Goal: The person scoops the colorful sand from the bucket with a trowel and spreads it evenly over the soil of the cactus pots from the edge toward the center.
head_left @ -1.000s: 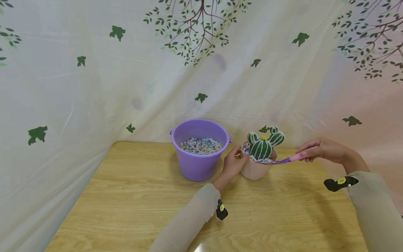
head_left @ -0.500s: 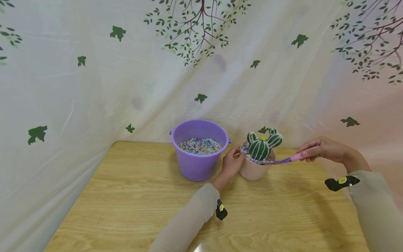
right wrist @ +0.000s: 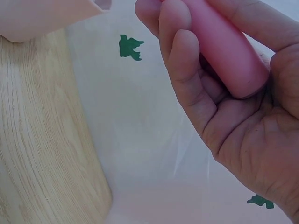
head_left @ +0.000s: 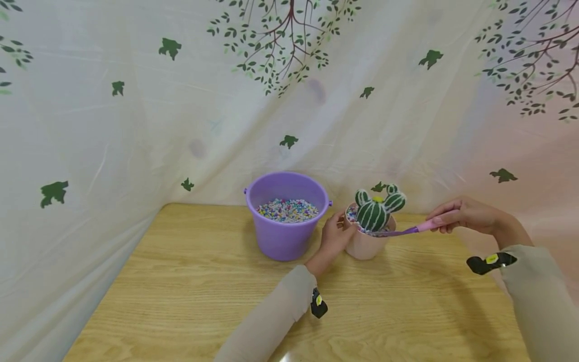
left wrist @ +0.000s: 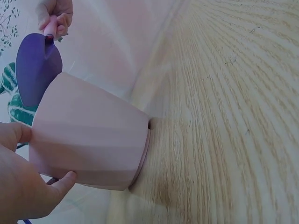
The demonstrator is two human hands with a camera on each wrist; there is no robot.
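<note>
A green knitted cactus (head_left: 372, 217) with white stripes and a yellow top stands in a pale pink flower pot (head_left: 365, 247), among small coloured pebbles. My left hand (head_left: 333, 238) holds the pot by its left side, thumb near the rim; the left wrist view shows thumb and a finger (left wrist: 65, 182) against the wall of the pot (left wrist: 93, 133). In my right hand (head_left: 472, 216) is a trowel (head_left: 409, 231), gripped by its pink handle (right wrist: 233, 56). Its purple blade (left wrist: 37, 67) lies over the pot's front rim beside the cactus, underside facing the left wrist camera.
A purple bucket (head_left: 286, 239) partly filled with coloured pebbles (head_left: 288, 210) stands left of the pot. Both are near the back edge of the wooden table (head_left: 190, 296). A leaf-printed cloth (head_left: 217, 115) hangs behind.
The trowel blade has tilted, and fewer pale pebbles show on it. Pot and cactus have shifted slightly left. My left thumb drew back from the pot, then returned to its rim.
</note>
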